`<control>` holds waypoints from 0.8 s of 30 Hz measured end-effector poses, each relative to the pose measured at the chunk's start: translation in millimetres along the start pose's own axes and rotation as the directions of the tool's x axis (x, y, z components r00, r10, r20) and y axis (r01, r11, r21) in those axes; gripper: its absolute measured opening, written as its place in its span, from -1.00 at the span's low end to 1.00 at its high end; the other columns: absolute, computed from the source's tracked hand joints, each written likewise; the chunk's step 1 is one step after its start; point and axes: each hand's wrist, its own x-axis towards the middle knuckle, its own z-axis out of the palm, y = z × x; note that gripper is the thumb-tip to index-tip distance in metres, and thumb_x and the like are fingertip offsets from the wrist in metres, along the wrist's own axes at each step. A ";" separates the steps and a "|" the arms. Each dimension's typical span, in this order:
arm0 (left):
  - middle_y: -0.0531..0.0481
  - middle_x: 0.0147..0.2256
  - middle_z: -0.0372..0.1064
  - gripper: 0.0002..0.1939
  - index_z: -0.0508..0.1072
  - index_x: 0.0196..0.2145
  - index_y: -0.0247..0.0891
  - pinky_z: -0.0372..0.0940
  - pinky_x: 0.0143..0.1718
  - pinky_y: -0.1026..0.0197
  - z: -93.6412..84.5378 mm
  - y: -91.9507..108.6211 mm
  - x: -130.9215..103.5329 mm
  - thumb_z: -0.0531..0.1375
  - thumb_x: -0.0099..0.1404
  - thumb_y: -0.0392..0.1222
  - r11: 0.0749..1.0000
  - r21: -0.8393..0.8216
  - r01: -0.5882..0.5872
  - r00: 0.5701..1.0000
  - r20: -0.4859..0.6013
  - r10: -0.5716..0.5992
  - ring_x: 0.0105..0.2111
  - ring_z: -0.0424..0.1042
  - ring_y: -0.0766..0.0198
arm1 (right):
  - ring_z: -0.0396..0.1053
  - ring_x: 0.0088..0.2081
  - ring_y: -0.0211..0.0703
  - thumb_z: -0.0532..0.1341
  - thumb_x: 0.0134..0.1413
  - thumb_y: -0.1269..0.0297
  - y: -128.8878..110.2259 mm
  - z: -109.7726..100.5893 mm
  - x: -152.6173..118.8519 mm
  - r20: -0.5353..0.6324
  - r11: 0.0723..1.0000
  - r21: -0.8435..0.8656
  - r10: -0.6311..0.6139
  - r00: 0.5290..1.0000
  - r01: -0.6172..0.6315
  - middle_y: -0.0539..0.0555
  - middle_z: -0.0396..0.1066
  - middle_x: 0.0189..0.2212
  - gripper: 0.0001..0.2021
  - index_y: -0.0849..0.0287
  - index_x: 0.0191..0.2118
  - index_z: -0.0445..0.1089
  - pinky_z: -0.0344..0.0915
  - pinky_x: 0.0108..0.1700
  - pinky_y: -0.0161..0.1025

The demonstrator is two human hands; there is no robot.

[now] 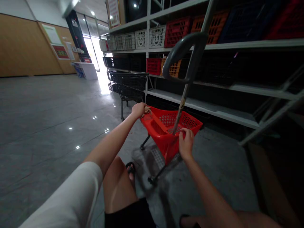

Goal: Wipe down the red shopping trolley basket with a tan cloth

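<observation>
In front of me stands a red plastic shopping basket trolley (163,142) on small wheels, with a perforated basket. A metal pole rises from its near side to a grey loop handle (166,66). My left hand (138,110) is closed on a crumpled beige cloth (147,110) and presses it against the basket's far left corner. My right hand (186,143) rests at the near right rim, close to the pole's foot, with its fingers bent over the edge. Whether it grips the rim firmly is hard to see.
Metal shelving (228,110) with crates, among them a red crate (178,31), runs along the right. A black shopping cart (128,84) stands behind the basket. Grey tiled floor (59,120) stretches left toward a white counter (89,70) and a bright doorway. My legs are below.
</observation>
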 end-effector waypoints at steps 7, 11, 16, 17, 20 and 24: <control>-0.07 0.14 0.53 -0.64 0.56 0.09 -0.14 0.37 0.01 0.17 4.3 77.2 -91.2 0.06 0.47 -0.23 0.973 -0.081 -0.218 0.976 -0.048 0.214 0.08 0.52 0.08 | 0.40 0.05 0.05 0.01 0.31 0.33 -107.7 -22.3 -28.8 0.087 0.952 -0.211 -0.207 0.974 0.222 0.23 0.49 -0.01 -0.76 0.13 -0.04 0.38 0.25 0.15 -0.06; -0.08 0.03 0.59 -0.68 0.60 -0.02 -0.20 0.39 -0.05 0.17 5.4 126.6 -116.5 0.05 0.48 -0.21 0.924 -0.136 -0.356 0.933 -0.005 0.359 0.01 0.55 0.07 | 0.42 0.09 0.13 0.00 0.33 0.32 -111.2 -36.4 5.5 0.085 0.893 -0.442 -0.052 0.995 0.085 0.34 0.41 0.18 -0.62 0.26 0.15 0.35 0.33 0.03 -0.07; -0.14 -0.10 0.63 -0.67 0.64 -0.10 -0.20 0.38 -0.12 0.18 11.8 152.8 -95.0 0.06 0.45 -0.21 0.944 -0.131 -0.304 0.948 0.054 0.313 -0.09 0.59 0.06 | 0.57 -0.19 0.15 -0.15 0.47 0.05 -73.1 -75.2 36.5 0.210 0.717 -0.697 0.245 0.947 -0.031 0.38 0.58 -0.11 -0.46 0.24 0.08 0.47 0.37 -0.19 -0.08; -0.15 -0.11 0.63 -0.66 0.64 -0.10 -0.19 0.39 -0.12 0.17 13.7 152.1 -87.3 0.06 0.43 -0.22 0.952 -0.128 -0.279 0.955 0.069 0.289 -0.10 0.59 0.04 | 0.58 -0.23 0.14 -0.18 0.47 0.04 -65.9 -82.6 40.8 0.249 0.693 -0.721 0.282 0.926 -0.017 0.35 0.60 -0.20 -0.43 0.22 0.04 0.50 0.37 -0.20 -0.08; -0.19 -0.13 0.63 -0.64 0.66 -0.12 -0.19 0.41 -0.09 0.10 16.5 140.9 -67.9 0.06 0.36 -0.27 0.970 -0.124 -0.209 0.965 0.134 0.225 -0.11 0.60 -0.02 | 0.60 -0.22 0.09 -0.16 0.47 0.08 -46.2 -99.8 52.5 0.322 0.668 -0.741 0.273 0.907 0.062 0.30 0.63 -0.24 -0.46 0.18 -0.01 0.55 0.36 -0.16 -0.12; -0.13 -0.11 0.64 -0.61 0.66 -0.16 -0.20 0.37 0.17 -0.02 12.7 111.4 -72.4 0.05 0.27 -0.37 0.966 -0.140 -0.218 0.962 0.137 0.237 -0.04 0.59 0.02 | 0.60 -0.18 0.10 -0.07 0.42 0.20 -22.6 -114.4 60.8 0.357 0.653 -0.744 0.206 0.911 0.144 0.25 0.64 -0.20 -0.55 0.14 0.04 0.56 0.33 -0.16 -0.15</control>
